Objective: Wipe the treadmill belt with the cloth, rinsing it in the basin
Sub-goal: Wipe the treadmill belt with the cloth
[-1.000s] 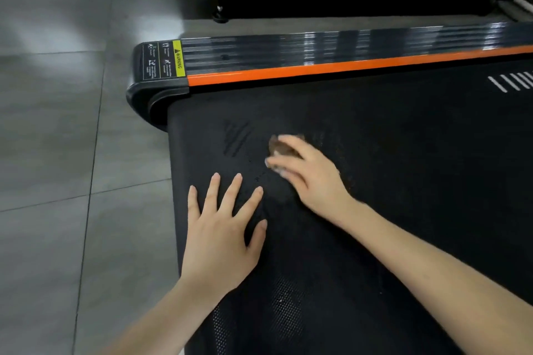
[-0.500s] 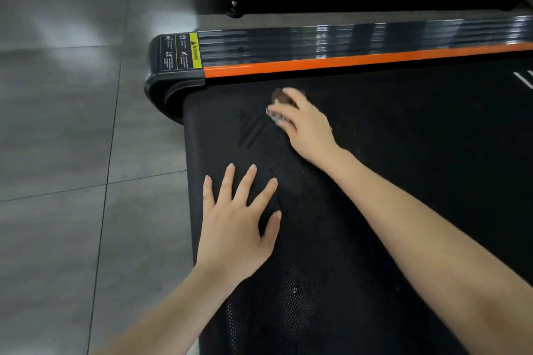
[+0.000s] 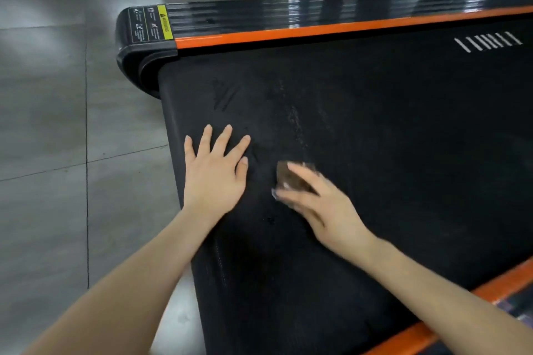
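Wiping is the step in hand. My right grip (image 3: 320, 202) is closed over a small brown cloth (image 3: 291, 177), with fingers laid across its top, pressing it down on the treadmill belt (image 3: 389, 138). The cloth sits near the end of the belt, just beside my left grip and not touching it. Motion blur hides the exact finger placement on the cloth.

My left grip (image 3: 215, 179) is fully open and holds nothing. It lies palm down with fingers spread, resting on the belt close to its end edge. I judge that this placement serves two purposes:
- It carries my weight while I lean over the deck.
- It pins the belt so that it does not roll under the stroke.

Pale streaks (image 3: 294, 118) show on the belt beyond the cloth, toward the orange side rail (image 3: 317, 30). That zone probably needs a pass with firm pressure.

The basin is not in view. A rinse would therefore mean lifting the cloth clear of the belt and turning away. The tiled floor (image 3: 43, 124) lies just past the belt end.
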`<state>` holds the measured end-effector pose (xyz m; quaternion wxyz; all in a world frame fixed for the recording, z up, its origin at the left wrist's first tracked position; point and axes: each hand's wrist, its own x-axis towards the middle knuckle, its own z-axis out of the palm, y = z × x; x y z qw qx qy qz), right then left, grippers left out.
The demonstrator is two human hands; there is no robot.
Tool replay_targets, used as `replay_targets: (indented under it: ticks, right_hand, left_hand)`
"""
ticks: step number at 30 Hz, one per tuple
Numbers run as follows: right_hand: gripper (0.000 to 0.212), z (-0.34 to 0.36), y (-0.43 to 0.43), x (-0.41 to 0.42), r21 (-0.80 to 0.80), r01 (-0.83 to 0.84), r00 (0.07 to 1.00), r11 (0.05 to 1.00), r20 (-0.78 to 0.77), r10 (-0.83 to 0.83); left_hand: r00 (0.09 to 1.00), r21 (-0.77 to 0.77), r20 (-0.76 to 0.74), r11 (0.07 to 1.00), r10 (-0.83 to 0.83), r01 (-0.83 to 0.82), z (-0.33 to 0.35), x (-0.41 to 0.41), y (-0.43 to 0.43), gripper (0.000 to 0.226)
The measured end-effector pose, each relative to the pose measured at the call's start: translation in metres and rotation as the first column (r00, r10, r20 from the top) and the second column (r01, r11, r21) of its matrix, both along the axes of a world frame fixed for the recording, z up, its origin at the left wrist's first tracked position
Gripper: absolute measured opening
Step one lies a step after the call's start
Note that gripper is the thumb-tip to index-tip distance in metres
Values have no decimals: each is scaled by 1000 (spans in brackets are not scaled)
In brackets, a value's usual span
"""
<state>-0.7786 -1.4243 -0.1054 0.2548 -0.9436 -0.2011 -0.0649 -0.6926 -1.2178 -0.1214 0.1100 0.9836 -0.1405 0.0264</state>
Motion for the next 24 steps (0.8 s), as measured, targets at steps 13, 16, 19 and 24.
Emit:
replay_targets:
  ticks: [13,16,19,24]
  right_hand:
    - [36,-10,43,-53,15,300,954,954,-33,-299]
    - [30,4,53,-101,-20,32,990,999,-137,-35]
    - [31,11,-6,-116,-122,141,980,982,-125,-157]
    - [36,25,-68,-121,-131,695,681,707,-199,-705]
  left_hand:
    - [988,-224,-68,963,136,-148,-6,-60,4,47]
    - [987,-289,-108,946,120,-147,-7,-82,13,46]
    - [991,-299,-114,948,75,-106,-9,-92,22,47]
    - [990,-267,-118,958,75,-104,-7,-95,19,46]
